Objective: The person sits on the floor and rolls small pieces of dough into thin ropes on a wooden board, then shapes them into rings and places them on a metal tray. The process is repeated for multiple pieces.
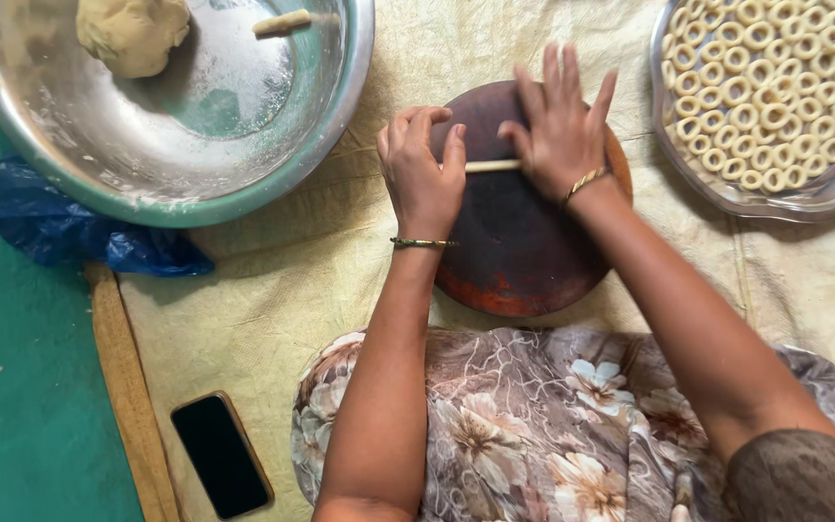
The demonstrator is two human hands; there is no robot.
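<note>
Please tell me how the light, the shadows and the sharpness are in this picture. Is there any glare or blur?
Head view: soft, even daylight; the steel bowl shows only dull reflections, no hard glare. Faint shadows lie under the left hand and right hand on the round wooden board. The dough strip and ring tray are sharp; no motion blur shows.

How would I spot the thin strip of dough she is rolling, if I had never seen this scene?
Find the round dark brown board in the middle of the pale cloth, just beyond the flowered lap. On it, between the left hand and the right hand, lies the dough strip. It is a thin straight pale rod, unlike the dough ball in the metal bowl or the rings on the tray.
</note>
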